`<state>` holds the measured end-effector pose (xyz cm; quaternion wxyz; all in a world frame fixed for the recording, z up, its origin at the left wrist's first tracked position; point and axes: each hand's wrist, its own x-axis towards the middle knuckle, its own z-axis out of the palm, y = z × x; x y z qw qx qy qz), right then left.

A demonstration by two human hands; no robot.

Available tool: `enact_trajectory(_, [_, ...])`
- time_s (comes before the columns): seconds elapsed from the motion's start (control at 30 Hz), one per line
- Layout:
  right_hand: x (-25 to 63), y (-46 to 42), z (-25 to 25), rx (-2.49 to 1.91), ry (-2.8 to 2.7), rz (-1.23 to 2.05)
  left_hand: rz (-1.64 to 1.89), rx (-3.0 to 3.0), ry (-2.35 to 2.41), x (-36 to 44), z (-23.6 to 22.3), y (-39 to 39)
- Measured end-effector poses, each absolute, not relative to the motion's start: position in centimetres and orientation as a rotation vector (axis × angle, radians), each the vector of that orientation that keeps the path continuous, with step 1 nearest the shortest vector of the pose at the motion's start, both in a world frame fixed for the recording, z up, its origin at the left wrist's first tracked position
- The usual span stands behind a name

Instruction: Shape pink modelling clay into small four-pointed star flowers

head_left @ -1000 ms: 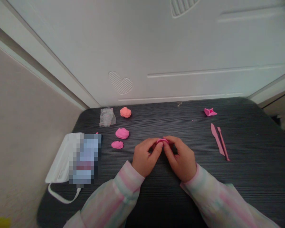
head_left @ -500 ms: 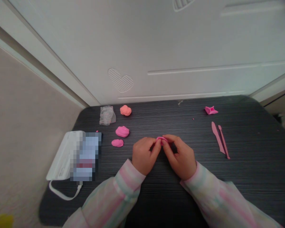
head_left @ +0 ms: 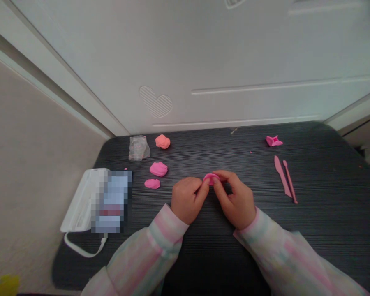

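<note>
Both my hands meet at the middle of a dark striped table (head_left: 327, 230). My left hand (head_left: 187, 199) and my right hand (head_left: 234, 199) pinch a small flat piece of pink clay (head_left: 210, 178) between thumbs and fingertips. The fingers of both hands are curled closed around it. Pastel striped sleeves cover both forearms.
Left of my hands lie two pink clay lumps (head_left: 158, 169) (head_left: 152, 183), an orange lump (head_left: 163, 141) and a crumpled clear wrapper (head_left: 138, 147). A white case (head_left: 83, 199) with a strap sits at the left edge. Two pink modelling tools (head_left: 285, 181) and a shaped pink clay piece (head_left: 274, 141) lie right.
My hands stay together on the pink clay, with the fingers shifting slightly around it. The view has tilted a little, so everything sits slightly higher in the picture.
</note>
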<state>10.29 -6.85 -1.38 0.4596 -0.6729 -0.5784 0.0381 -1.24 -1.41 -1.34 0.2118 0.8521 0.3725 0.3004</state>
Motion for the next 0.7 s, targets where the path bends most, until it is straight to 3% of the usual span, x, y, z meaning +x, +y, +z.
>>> enact_trajectory(0.7, [10.39, -6.88, -1.28, -1.658, -1.472, 0.14, 0.939, 2.098, 0.968, -1.24, -1.02, -1.37])
